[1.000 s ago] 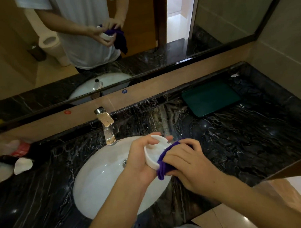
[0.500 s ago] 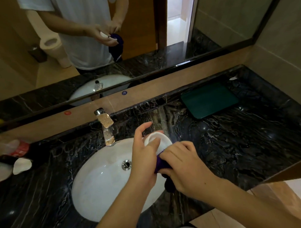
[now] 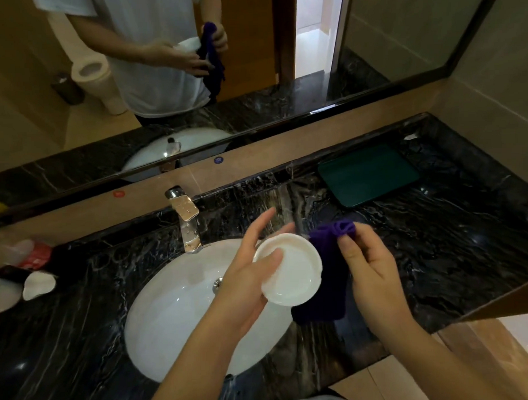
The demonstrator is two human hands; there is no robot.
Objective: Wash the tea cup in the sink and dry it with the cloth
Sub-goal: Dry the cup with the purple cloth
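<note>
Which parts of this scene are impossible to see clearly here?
- Tea cup, head view: outer wall and base face away; the left hand covers part of the rim.
- Purple cloth: partly behind the cup and right hand.
- Items at the left edge: cut off, blurred.

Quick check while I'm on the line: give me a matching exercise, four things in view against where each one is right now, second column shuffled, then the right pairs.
Things:
1. tea cup
2. purple cloth
3. green tray
4. faucet

Places:
A. flat on the black counter, far right, near the back wall
B. hanging from the grip of the right hand
C. behind the white sink, at its back rim
D. held by the left hand over the sink's right edge

Pairs: 1-D, 2-B, 3-A, 4-C
</note>
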